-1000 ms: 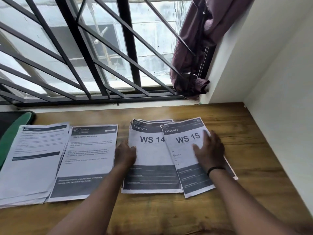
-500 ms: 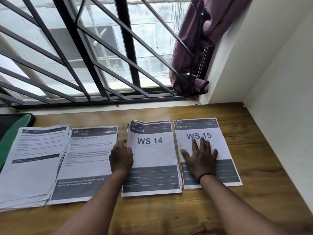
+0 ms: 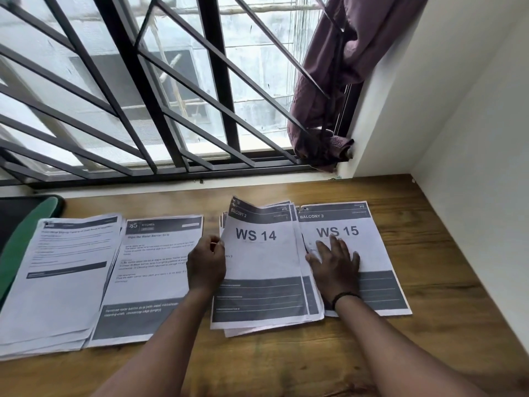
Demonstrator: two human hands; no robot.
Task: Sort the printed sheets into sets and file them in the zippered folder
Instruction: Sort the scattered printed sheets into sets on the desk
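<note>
We see four piles along the desk (image 3: 429, 325) back edge; left hand (image 3: 206, 260) pinches the WS 14 stack (image 3: 260, 270) edge to square it, right hand (image 3: 335, 260) flat, fingers spread, pinning the WS 15 sheet (image 3: 372, 247); green folder (image 3: 17, 239) at left edge

White sheets (image 3: 259, 262) showing dark grey bands and black print are lying on a brown wood-grain table (image 3: 446, 296), a mauve cloth (image 3: 340, 81) is hanging by black bars (image 3: 220, 81), a green-edged black folder (image 3: 20, 224) is sitting alongside.
</note>
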